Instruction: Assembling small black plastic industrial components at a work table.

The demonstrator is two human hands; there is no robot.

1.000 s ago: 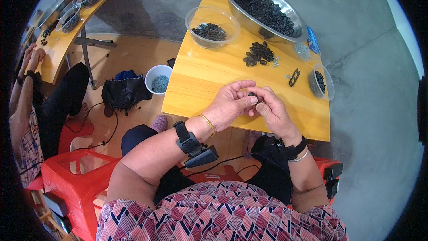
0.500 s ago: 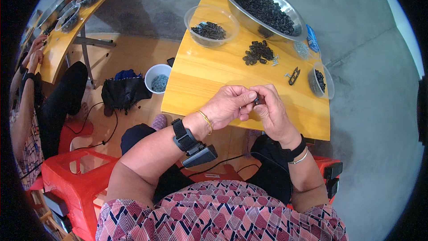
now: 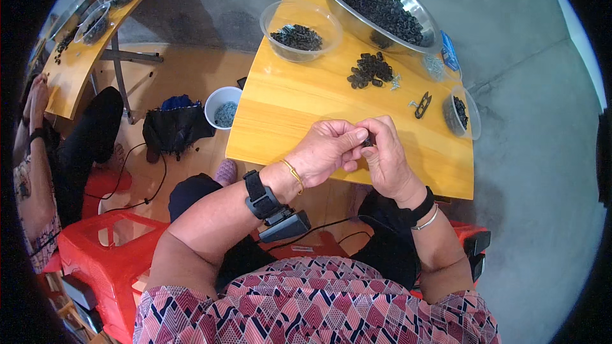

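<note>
Over the near edge of the yellow table, my left hand and my right hand meet with fingertips nearly touching. Both are closed in a pinch around one small black part; the fingers hide most of it. Farther off on the table lies a loose pile of small black parts, with a few tiny silvery pieces beside it. A pair of black thread snips rests to the right of the hands.
A big steel basin full of black parts stands at the back. Left of it is a clear bowl; a smaller clear tub sits at the right edge. A white bucket and red stool are left; another person works there.
Both hands keep their pinch, with the right fingers shifted slightly around the black part. The view has moved a little. At the left, the other person's hands have drawn back toward the table edge.
</note>
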